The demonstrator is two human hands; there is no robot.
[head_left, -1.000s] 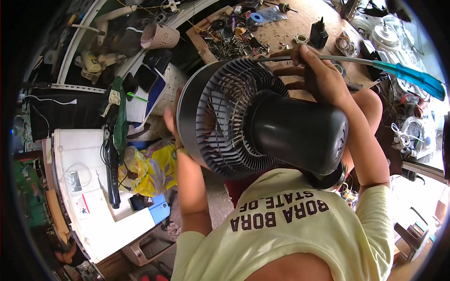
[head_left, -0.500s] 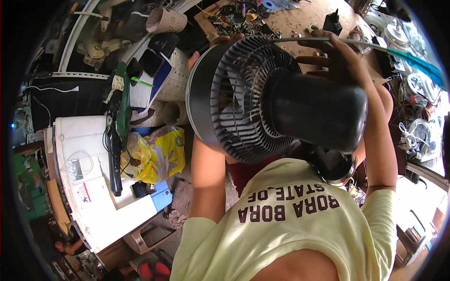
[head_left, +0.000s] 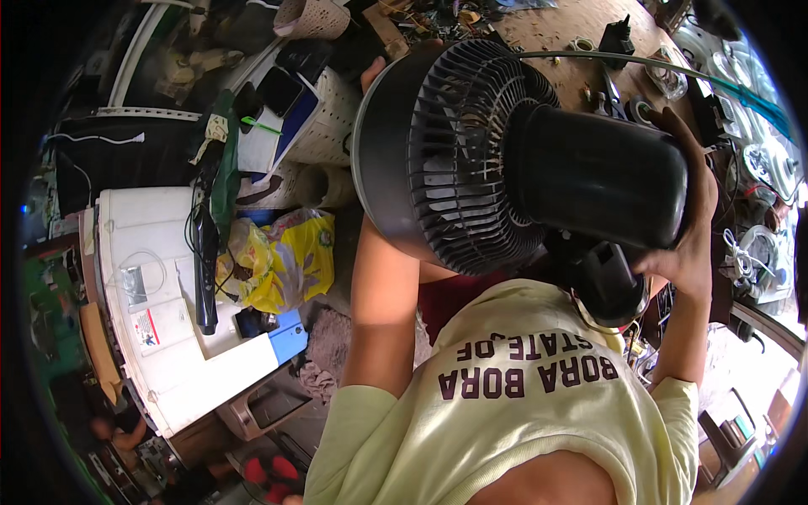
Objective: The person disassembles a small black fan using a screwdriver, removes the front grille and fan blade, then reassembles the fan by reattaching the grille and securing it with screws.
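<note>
A black electric fan (head_left: pixel 598 172) lies tilted across my lap, its slatted rear grille (head_left: pixel 459 160) and smooth motor housing facing up. My left forearm passes behind its round rim, and only some fingers of my left hand (head_left: pixel 373 74) show at the far edge, curled against it; the palm is hidden. My right hand (head_left: pixel 695 202) wraps round the back end of the motor housing, fingers on the far side and thumb on the near side. Below the housing, a black neck piece (head_left: pixel 608 282) hangs near my shirt.
On the left are a white panel (head_left: pixel 202 396), a yellow plastic bag (head_left: pixel 295 261) and a perforated basket (head_left: pixel 328 126) with a phone (head_left: pixel 280 91) on top. Ahead, a wooden board (head_left: pixel 555 25) carries small parts and tools. Fan parts (head_left: pixel 762 160) crowd the right. A thin cord (head_left: pixel 640 59) crosses behind the fan.
My right hand has gone from the far side of the motor housing, near the grille, to its back end. The fan has shifted slightly up and right in view.
</note>
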